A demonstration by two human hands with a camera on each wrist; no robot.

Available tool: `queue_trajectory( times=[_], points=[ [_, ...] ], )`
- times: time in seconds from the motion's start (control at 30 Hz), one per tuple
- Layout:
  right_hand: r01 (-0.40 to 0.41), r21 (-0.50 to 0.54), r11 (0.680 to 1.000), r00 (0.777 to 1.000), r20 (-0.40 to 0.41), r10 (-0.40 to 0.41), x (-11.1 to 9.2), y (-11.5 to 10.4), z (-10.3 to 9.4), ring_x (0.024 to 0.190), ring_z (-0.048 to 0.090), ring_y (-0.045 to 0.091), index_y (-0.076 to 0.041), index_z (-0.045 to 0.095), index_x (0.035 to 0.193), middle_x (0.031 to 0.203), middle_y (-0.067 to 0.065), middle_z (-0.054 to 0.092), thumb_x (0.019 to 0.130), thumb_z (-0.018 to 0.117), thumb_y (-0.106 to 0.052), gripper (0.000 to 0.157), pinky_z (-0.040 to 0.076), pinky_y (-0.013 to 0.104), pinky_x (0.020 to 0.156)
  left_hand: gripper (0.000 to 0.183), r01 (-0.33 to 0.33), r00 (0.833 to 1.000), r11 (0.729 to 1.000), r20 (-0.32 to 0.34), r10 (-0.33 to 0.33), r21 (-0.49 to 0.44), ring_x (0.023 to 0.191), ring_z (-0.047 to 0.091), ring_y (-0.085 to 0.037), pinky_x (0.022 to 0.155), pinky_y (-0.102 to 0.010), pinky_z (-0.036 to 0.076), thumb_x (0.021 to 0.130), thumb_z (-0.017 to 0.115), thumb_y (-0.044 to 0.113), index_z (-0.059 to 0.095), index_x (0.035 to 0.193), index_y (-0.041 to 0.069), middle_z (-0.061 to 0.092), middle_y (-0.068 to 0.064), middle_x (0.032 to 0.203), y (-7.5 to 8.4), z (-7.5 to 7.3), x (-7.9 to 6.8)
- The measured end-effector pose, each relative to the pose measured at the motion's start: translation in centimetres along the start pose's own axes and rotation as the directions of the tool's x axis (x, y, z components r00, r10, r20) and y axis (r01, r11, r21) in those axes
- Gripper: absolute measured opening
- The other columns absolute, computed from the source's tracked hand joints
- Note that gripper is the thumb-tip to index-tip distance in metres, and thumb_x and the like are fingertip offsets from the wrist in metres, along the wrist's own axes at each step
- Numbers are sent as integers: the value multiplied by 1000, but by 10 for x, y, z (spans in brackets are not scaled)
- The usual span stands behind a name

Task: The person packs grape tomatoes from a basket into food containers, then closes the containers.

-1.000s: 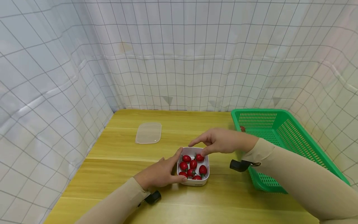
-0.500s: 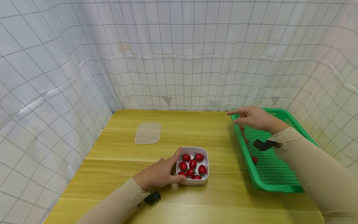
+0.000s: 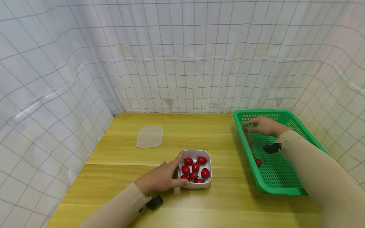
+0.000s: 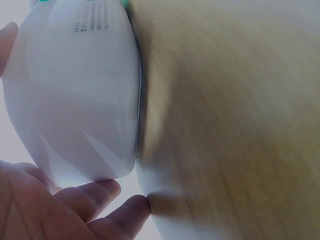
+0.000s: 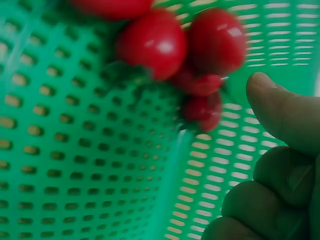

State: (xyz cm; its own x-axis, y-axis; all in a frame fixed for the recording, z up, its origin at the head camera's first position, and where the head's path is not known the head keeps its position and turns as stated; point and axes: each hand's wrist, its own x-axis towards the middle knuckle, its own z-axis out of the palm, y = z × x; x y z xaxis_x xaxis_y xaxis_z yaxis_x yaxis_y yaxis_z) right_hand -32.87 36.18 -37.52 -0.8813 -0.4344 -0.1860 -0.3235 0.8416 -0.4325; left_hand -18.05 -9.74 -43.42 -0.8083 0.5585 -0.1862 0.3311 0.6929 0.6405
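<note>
My left hand [image 3: 161,179] spans the left side of a small white plastic container [image 3: 196,186], thumb on the near rim and index finger at the far corner. Several cherry tomatoes [image 3: 195,167] with green stems lie inside it. In the left wrist view the fingertips touch the wall of the container [image 4: 85,95]. My right hand [image 3: 266,126] is down inside the green basket [image 3: 282,192], close to its left wall. There a cluster of cherry tomatoes [image 5: 155,42] lies before the extended thumb [image 5: 280,105]; the other visible fingers bend, holding nothing.
A translucent lid [image 3: 149,136] lies flat on the wooden table [image 3: 114,177], back left. More cherry tomatoes [image 3: 258,162] line the basket's left side. Grid-patterned curtains [image 3: 194,63] enclose the table at the back and sides.
My right hand has left the white container, swung right to the basket and lowered into it. A cherry tomato it touched now lies in the container. The left hand has stayed put.
</note>
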Motion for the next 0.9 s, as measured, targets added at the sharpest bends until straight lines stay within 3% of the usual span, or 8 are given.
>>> queue_trajectory(
  times=[0.17, 0.4, 0.9],
  points=[
    [-9, -11, 1000, 999, 37, 10, 8, 4, 7, 143, 45, 54, -7, 61, 148, 153, 25, 56, 103, 66, -18, 47, 45, 69, 111, 110, 9, 1000, 1000, -5, -9, -13, 153, 43, -34, 132, -63, 13, 94, 71, 62, 2, 172, 23, 32, -9, 172, -2, 2, -1],
    [-10, -60, 998, 999, 48, 13, 13, 13, 13, 137, 54, 51, -6, 61, 148, 146, 24, 62, 102, 70, -18, 49, 48, 66, 108, 109, -1, 1000, 1000, -4, 1, -11, 154, 42, -32, 131, -64, 12, 95, 71, 60, 3, 172, 22, 31, -8, 173, -3, 3, -1],
    [-69, -78, 995, 996, 52, 73, 13, 25, 14, 141, 47, 56, -10, 66, 144, 150, 27, 58, 99, 73, -22, 46, 44, 71, 110, 110, -4, 1000, 1000, -9, 4, 8, 153, 43, -32, 131, -63, 15, 95, 70, 62, 3, 172, 21, 34, -11, 171, -5, 1, 0]
  ],
)
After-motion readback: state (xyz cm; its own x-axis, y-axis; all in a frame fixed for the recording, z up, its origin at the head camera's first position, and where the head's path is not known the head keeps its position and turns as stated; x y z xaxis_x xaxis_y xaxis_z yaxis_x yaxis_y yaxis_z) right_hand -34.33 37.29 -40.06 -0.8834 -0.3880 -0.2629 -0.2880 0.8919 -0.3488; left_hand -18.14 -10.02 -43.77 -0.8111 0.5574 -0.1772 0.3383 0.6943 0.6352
